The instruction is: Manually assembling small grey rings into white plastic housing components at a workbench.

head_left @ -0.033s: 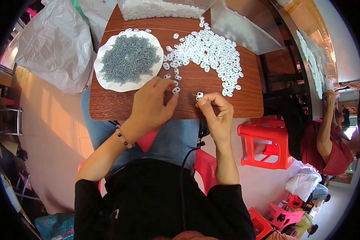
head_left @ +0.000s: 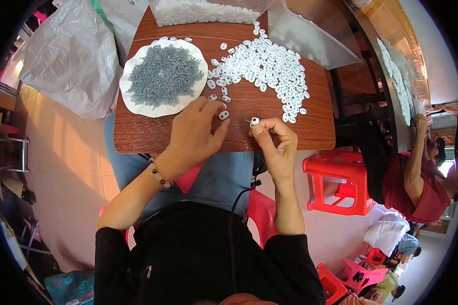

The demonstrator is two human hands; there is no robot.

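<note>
My left hand (head_left: 194, 129) reaches over the table beside the plate, thumb and index finger apart around a loose white oval piece with two holes (head_left: 224, 115). The piece lies on the wood and nothing shows in that hand. Over the front part of the table, my right hand (head_left: 277, 145) pinches another white two-hole piece (head_left: 254, 121). A thin, small spring (head_left: 248, 120) sticks out from it to the left. Many small grey springs (head_left: 165, 75) are heaped on a white wavy-edged plate (head_left: 129, 96). A pile of white two-hole pieces (head_left: 269, 63) spreads to its right.
A clear bin of white pieces (head_left: 203, 12) stands at the back of the brown table (head_left: 318, 127), beside another translucent bin (head_left: 315, 38). White sacks (head_left: 68, 61) are at left. A red stool (head_left: 338, 180) and a seated person (head_left: 417, 188) are at right.
My left hand's thumb and index finger have shifted slightly and stand a little wider about the loose white piece. My right hand stays almost still with its piece.
</note>
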